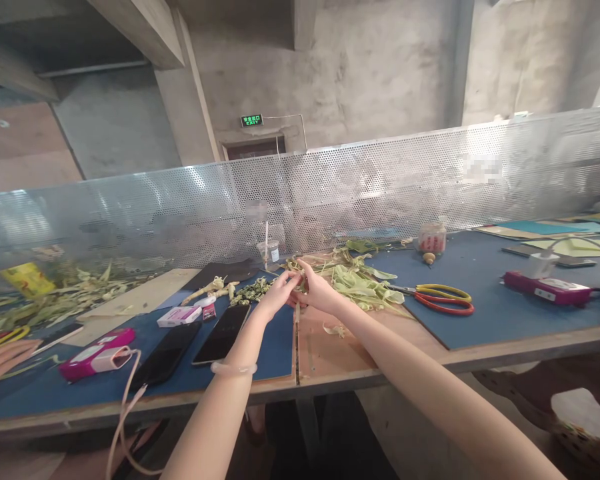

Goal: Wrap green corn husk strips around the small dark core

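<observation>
My left hand (281, 294) and my right hand (316, 288) meet over the seam between the blue mat and the bare board. Both have their fingers curled together at the tips, and whatever is between them is hidden. Pale green leaves (363, 283) are heaped just right of my right hand. Left of my left hand sits a small pile of dark green buds or leafy bits (253, 291). Scissors with red and yellow handles (443, 300) rest on the blue mat further right. A leaf scrap (335, 329) lies on the bare board (350, 353) near my right wrist.
Two black phones (223, 337), a pink-and-white box (179, 316) and a magenta device (97, 353) with a cable lie to the left. Another person's hand (10, 360) is at far left. A plastic cup (270, 255) and jar (432, 239) stand near the perforated metal screen (205, 207).
</observation>
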